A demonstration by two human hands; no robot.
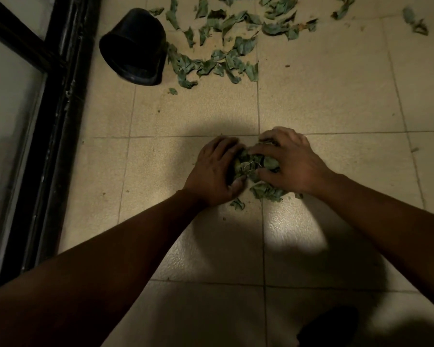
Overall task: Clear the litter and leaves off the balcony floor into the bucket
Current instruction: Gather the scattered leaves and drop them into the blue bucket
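Observation:
A small heap of dry green leaves lies on the beige tiled floor in the middle of the view. My left hand and my right hand press in on it from both sides, fingers curled round the bunch, which partly hides it. A black bucket lies tipped on its side at the upper left, beside the door frame. Many more leaves are scattered across the tiles to the right of the bucket, up to the top edge.
A black door or window frame with frosted glass runs down the left side. Some stray leaves lie at the top right. A dark shape, perhaps a foot, shows at the bottom right. Shadows fall over the lower tiles.

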